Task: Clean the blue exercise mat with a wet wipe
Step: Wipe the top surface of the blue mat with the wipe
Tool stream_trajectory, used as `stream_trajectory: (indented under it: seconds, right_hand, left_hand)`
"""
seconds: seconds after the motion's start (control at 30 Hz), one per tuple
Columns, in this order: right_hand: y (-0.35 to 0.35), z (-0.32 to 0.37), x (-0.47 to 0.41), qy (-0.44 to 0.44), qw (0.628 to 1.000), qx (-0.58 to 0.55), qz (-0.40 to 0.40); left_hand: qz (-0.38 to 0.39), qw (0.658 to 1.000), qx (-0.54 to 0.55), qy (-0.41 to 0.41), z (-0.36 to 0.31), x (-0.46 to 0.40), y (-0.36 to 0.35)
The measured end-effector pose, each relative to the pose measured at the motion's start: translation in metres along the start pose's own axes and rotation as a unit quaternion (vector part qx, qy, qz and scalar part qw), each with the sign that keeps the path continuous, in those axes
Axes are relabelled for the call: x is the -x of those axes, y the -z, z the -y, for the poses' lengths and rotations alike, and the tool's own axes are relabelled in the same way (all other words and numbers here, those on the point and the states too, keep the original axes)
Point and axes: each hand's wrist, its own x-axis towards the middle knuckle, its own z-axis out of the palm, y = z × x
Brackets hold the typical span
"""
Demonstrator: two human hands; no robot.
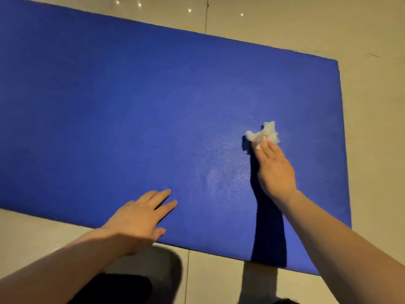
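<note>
Mat (131, 106) cut off left, wipe (266, 132) partly under right hand (275, 170)

No text, label, brand, number or sign can be read anywhere: the blue exercise mat (131, 106) is plain, and the floor tiles (285, 23) are unmarked.

left hand (140, 216): bare, no rings or watch | right hand (274, 170): bare, no rings | both forearms: sleeveless | dark trouser-clad leg (122, 284): near, bottom centre
</note>
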Motion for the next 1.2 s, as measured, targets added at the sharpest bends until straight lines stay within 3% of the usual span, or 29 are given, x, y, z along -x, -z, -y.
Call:
stream_trajectory:
  seconds: [0.13,0.2,0.3,0.33,0.4,0.47,0.57,0.7,0.8,0.93,1.0,1.07,1.13,1.2]
  right_hand:
    - [0.012,-0.001,-0.014,-0.201,0.973,-0.106,-0.029]
    - [0.015,0.021,-0.033,-0.233,0.964,-0.128,-0.029]
    - [0.007,0.073,-0.054,-0.077,0.984,-0.156,0.03]
    - [0.001,0.096,-0.057,0.007,0.983,-0.175,0.06]
    - [-0.011,0.138,-0.058,0.136,0.965,-0.174,0.14]
    - [-0.02,0.155,-0.06,0.193,0.952,-0.15,0.184]
    - [-0.021,0.117,-0.072,0.206,0.965,-0.114,0.117]
    - [0.012,0.02,-0.065,0.044,0.992,-0.114,-0.023]
    - [0.043,-0.032,-0.022,-0.107,0.993,-0.044,-0.018]
    - [0.035,-0.03,0.016,-0.219,0.97,-0.093,-0.056]
    - [0.023,0.004,0.024,-0.17,0.974,-0.143,-0.049]
    - [0.009,0.047,0.038,-0.01,0.989,-0.15,-0.007]
    - [-0.008,0.084,0.053,0.16,0.981,-0.109,0.011]
    - [-0.012,0.091,0.057,0.232,0.969,-0.074,0.038]
  left_hand:
    - [-0.04,0.998,-0.041,-0.016,0.003,0.0,-0.008]
    - [-0.033,0.996,-0.079,-0.008,0.01,0.0,-0.01]
    - [-0.046,0.995,-0.093,-0.005,0.012,0.0,-0.014]
    - [-0.03,0.995,-0.09,-0.027,0.007,0.001,-0.007]
    - [-0.075,0.993,-0.079,-0.037,0.006,-0.002,-0.015]
    - [-0.007,0.998,-0.056,-0.009,0.002,-0.001,-0.014]
    - [-0.001,0.999,-0.037,-0.006,-0.005,-0.002,-0.014]
    - [0.01,0.999,-0.03,0.003,-0.01,-0.001,-0.012]
    - [-0.003,1.0,0.024,0.012,-0.011,-0.002,-0.001]
    - [-0.085,0.995,0.058,0.02,-0.017,-0.009,0.015]
    - [-0.119,0.989,0.086,0.018,-0.023,-0.015,0.023]
    - [-0.144,0.984,0.109,0.007,-0.032,-0.02,0.03]
    - [-0.165,0.979,0.123,-0.008,-0.042,-0.024,0.033]
    - [-0.173,0.976,0.131,-0.019,-0.051,-0.027,0.033]
